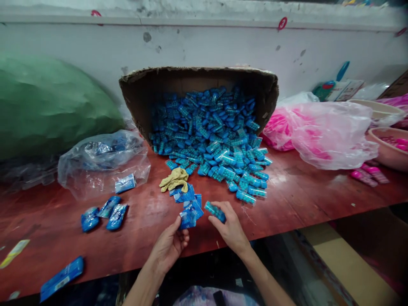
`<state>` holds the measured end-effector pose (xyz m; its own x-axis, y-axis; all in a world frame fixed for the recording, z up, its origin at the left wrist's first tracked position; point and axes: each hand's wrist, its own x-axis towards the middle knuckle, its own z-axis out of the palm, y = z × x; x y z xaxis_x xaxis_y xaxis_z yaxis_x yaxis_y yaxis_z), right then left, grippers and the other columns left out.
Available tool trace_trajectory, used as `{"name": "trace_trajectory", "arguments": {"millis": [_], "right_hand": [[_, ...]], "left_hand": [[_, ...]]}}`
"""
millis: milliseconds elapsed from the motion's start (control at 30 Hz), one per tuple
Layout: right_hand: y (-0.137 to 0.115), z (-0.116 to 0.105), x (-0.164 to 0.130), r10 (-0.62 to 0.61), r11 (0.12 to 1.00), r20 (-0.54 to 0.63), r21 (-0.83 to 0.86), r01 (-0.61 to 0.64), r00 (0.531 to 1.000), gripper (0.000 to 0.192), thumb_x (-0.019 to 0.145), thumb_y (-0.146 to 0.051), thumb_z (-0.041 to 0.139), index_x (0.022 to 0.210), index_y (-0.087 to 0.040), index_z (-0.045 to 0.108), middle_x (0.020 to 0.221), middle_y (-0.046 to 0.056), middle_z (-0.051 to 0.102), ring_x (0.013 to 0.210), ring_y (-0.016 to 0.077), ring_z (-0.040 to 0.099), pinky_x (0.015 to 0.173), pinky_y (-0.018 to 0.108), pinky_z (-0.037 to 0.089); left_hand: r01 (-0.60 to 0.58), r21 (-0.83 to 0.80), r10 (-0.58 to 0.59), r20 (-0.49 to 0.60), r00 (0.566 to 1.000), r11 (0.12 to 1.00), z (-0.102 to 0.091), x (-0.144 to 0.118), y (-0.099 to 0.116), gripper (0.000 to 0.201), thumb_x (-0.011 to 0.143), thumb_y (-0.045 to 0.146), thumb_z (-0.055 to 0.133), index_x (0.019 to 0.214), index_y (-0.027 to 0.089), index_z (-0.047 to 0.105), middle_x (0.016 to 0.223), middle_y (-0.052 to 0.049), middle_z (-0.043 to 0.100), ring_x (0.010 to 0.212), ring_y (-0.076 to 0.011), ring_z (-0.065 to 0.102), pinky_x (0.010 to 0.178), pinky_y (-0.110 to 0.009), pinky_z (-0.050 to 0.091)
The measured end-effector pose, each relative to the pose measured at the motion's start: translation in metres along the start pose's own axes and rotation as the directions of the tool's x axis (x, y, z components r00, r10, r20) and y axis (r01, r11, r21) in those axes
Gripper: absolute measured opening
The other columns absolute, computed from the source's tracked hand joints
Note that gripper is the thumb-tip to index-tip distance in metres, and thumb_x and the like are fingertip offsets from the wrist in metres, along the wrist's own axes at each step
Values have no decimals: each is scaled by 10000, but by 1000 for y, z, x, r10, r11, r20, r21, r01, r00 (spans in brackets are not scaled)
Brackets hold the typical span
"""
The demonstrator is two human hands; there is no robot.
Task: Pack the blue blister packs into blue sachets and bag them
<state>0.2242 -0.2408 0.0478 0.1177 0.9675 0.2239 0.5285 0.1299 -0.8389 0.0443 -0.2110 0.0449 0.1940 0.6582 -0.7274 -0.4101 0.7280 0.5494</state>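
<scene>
In the head view my left hand (170,244) pinches a small blue printed wrapper (188,219) between thumb and fingers. More flat blue wrappers (193,205) lie fanned out just beyond it on the red table. My right hand (230,227) is closed around a clear tube with a blue end and turquoise beads inside (214,211), tilted and slightly right of the wrapper. A heap of similar tubes (204,127) spills toward both hands from a cardboard box (270,91) lying on its side. A crumpled yellowish cloth-like piece (174,179) touches the far wrappers.
Several blue wrapped packs (117,216) lie at left, near a clear plastic bag (95,165). A large green sack (54,106) stands behind. To the right are pink-filled plastic bags (331,131), pink tubes (371,175) and a pink basin (387,157). The table's front edge is close to my wrists.
</scene>
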Motion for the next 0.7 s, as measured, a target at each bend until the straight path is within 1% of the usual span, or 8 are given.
{"name": "trace_trajectory", "arguments": {"millis": [33,100,200,333,433,567,700], "right_hand": [[-4,1,-2,-27,999,7,36,27,1000,293,782,-171,538,1067,-238,530,947,36,487,887,176,522,819,301,444],[-10,4,-7,-97,995,15,31,96,995,317,780,-150,529,1080,-250,537,964,42,459,900,178,518,808,293,456],[-14,10,-13,-183,981,2,-58,183,983,363,787,-127,501,1125,-257,525,1001,62,437,924,194,503,791,307,468],[-14,13,-17,-237,956,7,-177,234,972,376,798,-118,494,1147,-254,521,1019,79,445,932,210,489,790,332,467],[-14,14,-18,-284,934,5,-224,278,959,364,817,-124,479,1146,-270,532,1016,79,464,919,208,492,772,338,472],[-11,18,-20,-333,925,-26,-202,321,943,349,834,-126,464,1133,-284,549,1023,76,473,914,200,503,764,340,481],[-9,20,-18,-336,939,-36,-97,331,941,331,831,-122,475,1099,-295,565,1037,66,461,945,194,504,784,332,485]], "left_hand": [[2,-2,-2,-7,1000,1000,1,0,0,161,782,293,546,721,144,542,461,1,560,381,-86,521,360,-158,387],[4,-4,-4,-10,1000,1000,2,0,0,166,781,296,547,721,142,545,459,0,559,382,-89,524,362,-161,395],[-4,-13,4,6,1000,1000,3,-1,-1,161,785,288,541,725,139,546,464,-4,564,391,-91,530,373,-166,407],[-25,-34,25,-6,1000,999,3,-3,0,130,792,264,531,750,142,546,457,5,560,390,-90,527,376,-168,412],[-40,-45,40,-6,999,998,3,-3,1,119,795,253,527,765,140,549,455,6,558,395,-91,529,380,-172,423],[-51,-50,52,6,999,997,3,-2,2,117,789,247,536,767,134,556,458,-1,562,415,-106,553,393,-186,454],[-75,-45,76,10,997,996,2,-1,2,112,777,236,552,752,128,563,461,-7,570,445,-124,584,426,-211,496]]}}
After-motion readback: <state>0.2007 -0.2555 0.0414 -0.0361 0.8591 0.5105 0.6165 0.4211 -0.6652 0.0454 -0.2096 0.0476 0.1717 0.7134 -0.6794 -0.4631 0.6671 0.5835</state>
